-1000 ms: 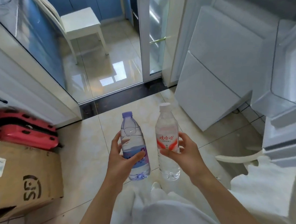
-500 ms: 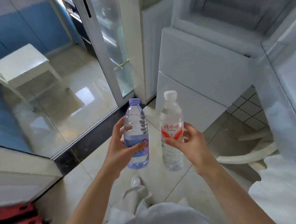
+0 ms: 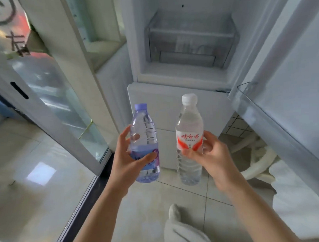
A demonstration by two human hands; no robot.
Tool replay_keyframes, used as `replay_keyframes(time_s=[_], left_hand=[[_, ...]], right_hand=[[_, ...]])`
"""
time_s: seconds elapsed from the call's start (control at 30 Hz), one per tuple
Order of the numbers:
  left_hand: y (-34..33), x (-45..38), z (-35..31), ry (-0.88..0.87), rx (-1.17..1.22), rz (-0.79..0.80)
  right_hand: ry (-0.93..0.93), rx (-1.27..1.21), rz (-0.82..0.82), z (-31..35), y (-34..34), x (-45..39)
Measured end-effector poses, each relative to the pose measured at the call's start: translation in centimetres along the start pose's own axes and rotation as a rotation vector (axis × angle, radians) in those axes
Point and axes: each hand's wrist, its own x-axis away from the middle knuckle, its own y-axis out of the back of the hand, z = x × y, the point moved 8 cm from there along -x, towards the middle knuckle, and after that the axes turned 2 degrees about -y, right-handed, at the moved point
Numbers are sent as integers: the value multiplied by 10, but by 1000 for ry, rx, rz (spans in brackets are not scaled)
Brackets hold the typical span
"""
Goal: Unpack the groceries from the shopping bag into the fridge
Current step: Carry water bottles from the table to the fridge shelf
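Note:
My left hand grips a purple-capped water bottle upright around its label. My right hand holds a white-capped water bottle with a red and white label, also upright. Both bottles hang side by side in front of the white fridge. The fridge's upper compartment stands open, with a clear drawer inside. Its open door swings out at the right, with a clear door shelf along it. A white shopping bag sits low at the right.
A glass sliding door with a white frame stands at the left, on a dark floor track. The floor is pale tile. A white plastic chair leg shows beside the bag. My trouser leg and shoe are below.
The view has swung up and right, from the floor and cardboard box to the open fridge. Both hands keep the same grip on the bottles and have risen slightly toward the fridge.

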Motion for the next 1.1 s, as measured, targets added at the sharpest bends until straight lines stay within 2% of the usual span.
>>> replay_keyframes(time_s=[0.23, 0.63, 0.93, 1.1], left_hand=[[-23, -115, -56, -159, -9, 92], [-70, -317, -162, -452, -20, 101], [-117, -443, -203, -560, -62, 137], [-137, -498, -209, -600, -55, 149]], right_hand=[[119, -19, -107, 63, 12, -88], [344, -172, -266, 179, 51, -264], [490, -159, -420, 237, 83, -374], [456, -190, -428, 249, 94, -428]])
